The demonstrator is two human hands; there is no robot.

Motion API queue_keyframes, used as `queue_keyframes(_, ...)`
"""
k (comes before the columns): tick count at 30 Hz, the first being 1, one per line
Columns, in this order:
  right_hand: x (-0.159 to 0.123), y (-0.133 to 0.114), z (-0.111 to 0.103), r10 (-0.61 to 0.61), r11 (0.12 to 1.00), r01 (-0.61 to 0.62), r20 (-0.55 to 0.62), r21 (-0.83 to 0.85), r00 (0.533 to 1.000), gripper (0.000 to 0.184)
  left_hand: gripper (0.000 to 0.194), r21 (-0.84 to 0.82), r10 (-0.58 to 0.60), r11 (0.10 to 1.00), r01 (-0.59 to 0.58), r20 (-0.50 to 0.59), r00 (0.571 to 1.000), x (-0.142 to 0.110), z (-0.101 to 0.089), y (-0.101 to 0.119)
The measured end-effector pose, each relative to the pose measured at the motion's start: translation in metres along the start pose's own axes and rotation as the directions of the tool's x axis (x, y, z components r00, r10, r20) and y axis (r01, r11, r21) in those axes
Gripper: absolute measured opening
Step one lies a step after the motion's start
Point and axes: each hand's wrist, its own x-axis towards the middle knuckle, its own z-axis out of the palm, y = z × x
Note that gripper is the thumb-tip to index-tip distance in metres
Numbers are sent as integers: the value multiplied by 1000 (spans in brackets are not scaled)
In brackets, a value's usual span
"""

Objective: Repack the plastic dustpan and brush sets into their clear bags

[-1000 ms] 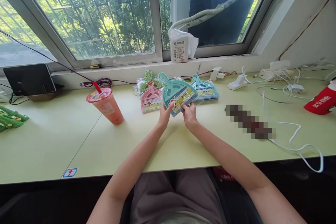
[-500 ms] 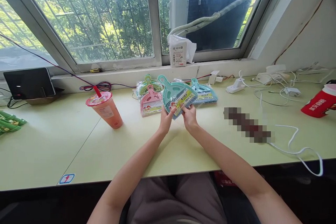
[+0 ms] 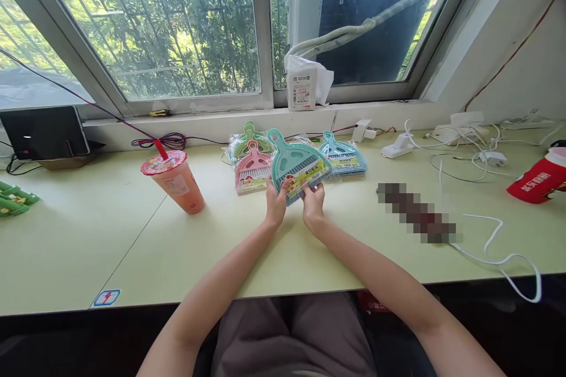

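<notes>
Between my hands, a teal dustpan and brush set (image 3: 295,159) in clear wrapping is held above the table, its handle pointing up and to the left. My left hand (image 3: 276,203) is closed on its lower left edge, thumb on the front. My right hand (image 3: 313,203) grips the lower right edge, with some fingers hidden behind the set. Behind it on the table lie a pink dustpan set (image 3: 252,168), a green dustpan set (image 3: 249,138) and a blue-teal dustpan set (image 3: 341,156), all wrapped.
An orange drink cup (image 3: 179,185) with a red straw stands to the left. A tablet (image 3: 44,136) is at the far left. Right of my hands lie a blurred-out object (image 3: 415,212), a white cable (image 3: 495,256), a power strip (image 3: 398,146) and a red container (image 3: 537,177).
The held dustpan set has turned slightly, its label side tilting more level. My right hand has shifted a little down and left. The camera view has moved slightly.
</notes>
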Motion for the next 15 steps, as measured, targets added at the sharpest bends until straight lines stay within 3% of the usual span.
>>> queue_keyframes(7,-3,5,1,31,999,-31,-1,-20,1000,40,46,95,26,995,-22,-47,999,1,-1,-1)
queue_keyframes(15,-1,-3,5,78,996,-86,213,29,974,43,45,62,57,997,-49,-150,987,3,-4,7)
